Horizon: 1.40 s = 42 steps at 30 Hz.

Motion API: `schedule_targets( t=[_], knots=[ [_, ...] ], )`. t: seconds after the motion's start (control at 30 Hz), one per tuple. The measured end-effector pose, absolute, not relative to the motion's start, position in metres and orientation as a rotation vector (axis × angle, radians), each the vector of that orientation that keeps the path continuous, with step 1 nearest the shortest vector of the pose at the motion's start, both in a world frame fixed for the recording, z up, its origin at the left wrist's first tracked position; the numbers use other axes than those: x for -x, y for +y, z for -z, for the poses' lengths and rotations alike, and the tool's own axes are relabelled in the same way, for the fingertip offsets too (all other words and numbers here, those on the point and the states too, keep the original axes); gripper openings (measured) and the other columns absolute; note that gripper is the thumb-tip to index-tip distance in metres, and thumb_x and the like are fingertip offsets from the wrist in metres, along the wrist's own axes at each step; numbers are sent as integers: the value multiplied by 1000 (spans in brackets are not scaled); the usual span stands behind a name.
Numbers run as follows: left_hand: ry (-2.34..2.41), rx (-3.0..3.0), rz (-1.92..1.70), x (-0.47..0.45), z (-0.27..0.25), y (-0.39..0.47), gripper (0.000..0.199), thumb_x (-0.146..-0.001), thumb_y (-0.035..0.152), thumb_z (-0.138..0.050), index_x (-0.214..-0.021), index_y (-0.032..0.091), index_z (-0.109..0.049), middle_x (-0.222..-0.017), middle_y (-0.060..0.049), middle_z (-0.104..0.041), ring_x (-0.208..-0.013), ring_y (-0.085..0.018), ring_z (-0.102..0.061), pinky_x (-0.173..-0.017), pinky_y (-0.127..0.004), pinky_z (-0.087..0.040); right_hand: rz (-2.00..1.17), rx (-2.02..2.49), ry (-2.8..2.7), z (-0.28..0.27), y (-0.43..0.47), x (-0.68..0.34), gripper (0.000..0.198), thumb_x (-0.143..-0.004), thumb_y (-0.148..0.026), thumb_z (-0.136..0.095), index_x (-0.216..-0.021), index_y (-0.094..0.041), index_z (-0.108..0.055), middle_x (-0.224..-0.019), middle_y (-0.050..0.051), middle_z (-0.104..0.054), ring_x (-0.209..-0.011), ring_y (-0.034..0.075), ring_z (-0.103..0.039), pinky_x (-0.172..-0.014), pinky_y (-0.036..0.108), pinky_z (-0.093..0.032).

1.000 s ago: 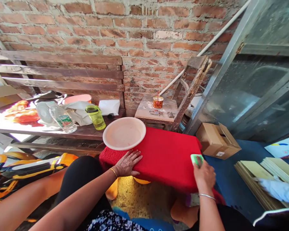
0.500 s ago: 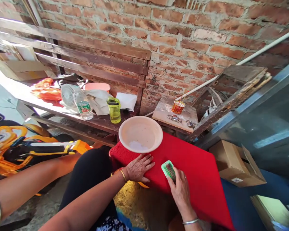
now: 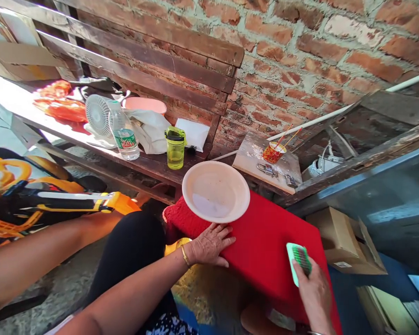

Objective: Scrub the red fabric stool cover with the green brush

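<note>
My left hand [image 3: 212, 244] lies flat with fingers spread on the red cloth [image 3: 261, 246], just in front of a pale basin [image 3: 216, 191]. A little water seems to lie in the basin's bottom. In my right hand [image 3: 312, 284] is a green scrub brush [image 3: 298, 261], gripped between thumb and fingers above the right part of the cloth. Its dark green bristles face up and to the right. A bracelet circles my left wrist.
Behind the basin, a wooden bench carries a green drinking bottle [image 3: 175, 151], a water bottle [image 3: 125, 135] and a small fan [image 3: 97, 115]. Padlocks [image 3: 266, 170] and a paper cup [image 3: 274, 152] stand on a board. At right sits a cardboard box [image 3: 345, 244]. Another person's limb [image 3: 56, 237] is at left.
My right hand has moved to the right across the cloth with the brush. The left hand stays flat by the basin while the view has shifted slightly.
</note>
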<state>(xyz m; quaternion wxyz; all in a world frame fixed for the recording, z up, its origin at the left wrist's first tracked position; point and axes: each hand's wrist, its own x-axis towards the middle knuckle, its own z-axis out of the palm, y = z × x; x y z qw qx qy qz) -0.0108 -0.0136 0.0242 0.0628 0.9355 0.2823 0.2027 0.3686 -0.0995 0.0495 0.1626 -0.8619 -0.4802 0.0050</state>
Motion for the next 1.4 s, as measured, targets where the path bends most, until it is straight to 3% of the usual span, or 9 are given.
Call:
schedule_targets(
  t=[0.13, 0.23, 0.4, 0.53, 0.7, 0.9, 1.2, 1.4],
  knots=[
    [908, -2819, -671, 15, -47, -18, 32, -101, 47, -61, -119, 22, -67, -119, -9, -67, -106, -25, -64, -99, -40, -46, -201, 2047, -1677, -33, -87, -261, 76, -93, -76, -34, -130, -15, -59, -120, 20, -69, -111, 33, -64, -94, 46, -51],
    [925, -2844, -661, 18, -55, -23, 18, -105, 33, -53, -105, 21, -67, -98, -5, -66, -88, -20, -63, -86, -36, -47, -146, 1945, -1917, -29, -77, -208, 66, -99, -69, -35, -133, -18, -58, -119, 17, -69, -107, 32, -65, -93, 46, -50],
    [1029, -2865, -587, 20, -52, -23, 16, -103, 26, -55, -90, 20, -64, -86, -4, -62, -78, -19, -61, -79, -34, -46, 146, 2352, -1870, -45, -74, -249, 55, -101, -52, -40, -134, -12, -58, -115, 21, -68, -102, 34, -67, -85, 45, -50],
    [1100, -2822, -617, 23, -52, -19, 13, -101, 25, -56, -91, 20, -63, -85, -3, -64, -77, -19, -63, -76, -33, -48, 204, 2678, -1529, -54, -93, -317, 68, -99, -58, -32, -134, -5, -56, -104, 24, -68, -89, 37, -68, -77, 47, -51],
    [1112, -2755, -869, 26, -54, -19, 17, -103, 25, -49, -97, 20, -64, -80, -3, -65, -71, -19, -64, -69, -32, -50, 14, 2213, -1652, -38, -107, -268, 78, -97, -74, -25, -131, -11, -56, -116, 22, -69, -105, 36, -66, -88, 46, -53],
    [1019, -2669, -1172, 26, -55, -21, 20, -104, 23, -44, -103, 19, -63, -75, -3, -66, -66, -18, -64, -64, -31, -50, -62, 1910, -2023, -24, -90, -147, 59, -103, -63, -32, -134, -20, -58, -120, 16, -69, -107, 32, -66, -97, 47, -50],
    [930, -2761, -1215, 28, -58, -18, 21, -102, 21, -46, -113, 20, -63, -76, -3, -68, -68, -18, -66, -66, -32, -52, 180, 2363, -1700, -31, -105, -261, 76, -101, -68, -21, -129, -8, -58, -107, 23, -69, -96, 35, -67, -85, 47, -51],
    [1016, -2633, -1434, 38, -70, -6, 17, -102, 20, -47, -106, 20, -64, -79, -4, -72, -69, -17, -69, -65, -30, -52, -56, 2033, -1866, -29, -108, -205, 62, -101, -66, -34, -132, -18, -58, -120, 18, -69, -108, 32, -66, -92, 45, -52]
  ],
)
